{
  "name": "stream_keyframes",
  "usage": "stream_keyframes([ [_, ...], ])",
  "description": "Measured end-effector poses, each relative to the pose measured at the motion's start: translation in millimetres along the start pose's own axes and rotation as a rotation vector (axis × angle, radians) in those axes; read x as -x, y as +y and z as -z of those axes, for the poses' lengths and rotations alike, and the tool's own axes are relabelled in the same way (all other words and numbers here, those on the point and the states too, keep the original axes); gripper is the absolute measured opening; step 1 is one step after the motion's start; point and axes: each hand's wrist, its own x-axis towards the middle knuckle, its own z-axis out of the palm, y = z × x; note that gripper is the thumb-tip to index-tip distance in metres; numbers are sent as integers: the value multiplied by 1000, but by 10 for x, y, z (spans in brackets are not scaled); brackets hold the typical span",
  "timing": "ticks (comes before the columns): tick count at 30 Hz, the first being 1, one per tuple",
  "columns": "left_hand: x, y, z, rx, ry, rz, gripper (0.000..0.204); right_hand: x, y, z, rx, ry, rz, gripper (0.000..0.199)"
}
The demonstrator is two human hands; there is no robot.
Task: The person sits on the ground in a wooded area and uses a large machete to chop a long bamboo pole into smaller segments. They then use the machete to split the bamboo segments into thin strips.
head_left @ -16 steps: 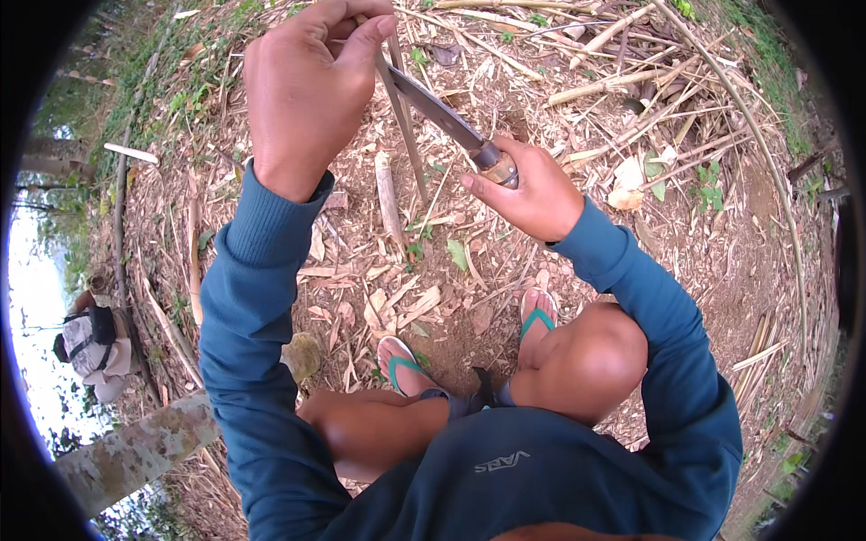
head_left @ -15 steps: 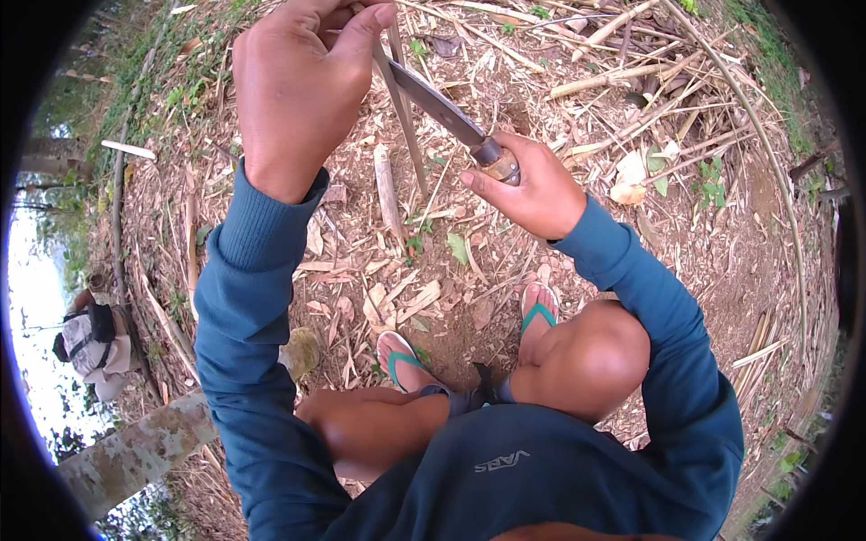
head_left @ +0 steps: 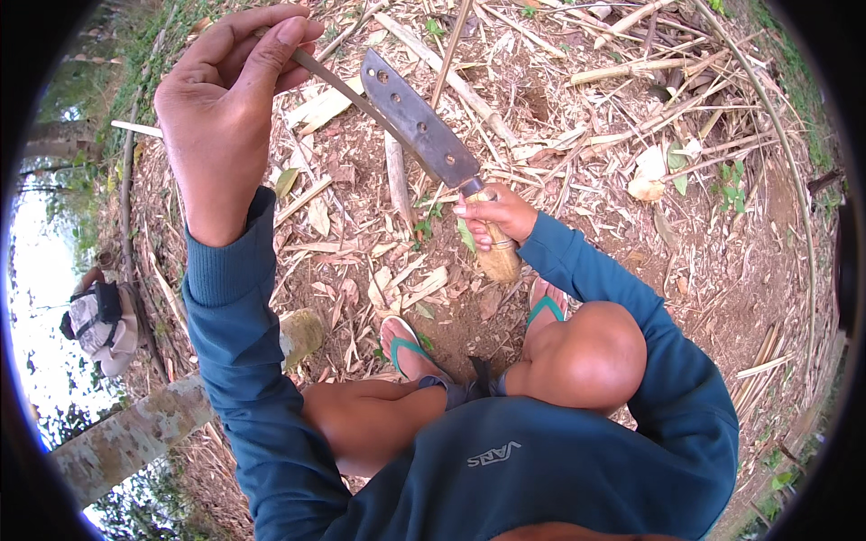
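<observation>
My left hand (head_left: 225, 99), raised at the upper left, pinches the end of a thin brown strip (head_left: 347, 90), which looks like split bamboo or wood. Wrapped round the wooden handle (head_left: 496, 262) of a machete (head_left: 422, 122) is my right hand (head_left: 499, 216), nearer the middle. The short, broad, dark blade has several small holes and points up and to the left. Along its left edge runs the strip, down toward the handle. Whether the edge is touching the strip, I cannot tell.
Wood shavings (head_left: 424, 287) cover the dirt round my sandalled feet. Sticks (head_left: 631, 72) are heaped at the far right. A pale trunk (head_left: 153, 437) lies at lower left beside my leg. Farther left is a grey backpack (head_left: 97, 317). A short stick (head_left: 397, 176) lies ahead.
My left hand has moved left with the strip. My right hand has come nearer and slightly left, and the machete has turned so its broad side shows.
</observation>
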Motion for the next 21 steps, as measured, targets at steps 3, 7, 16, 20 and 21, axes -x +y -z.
stream_keyframes([
  [3,0,74,-83,2,-32,-4,23,91,-187,-193,330,148,69,21],
  [7,-5,252,-359,47,60,-5,15,223,-392,-286,482,206,240,27],
  [16,-100,63,-173,-37,-29,-22,22,-419,294,393,794,307,203,17],
  [20,-172,-19,50,-49,32,30,25,-519,420,531,302,69,-7,18],
  [21,-165,-11,54,-75,39,54,26,-483,376,513,235,65,-57,18],
])
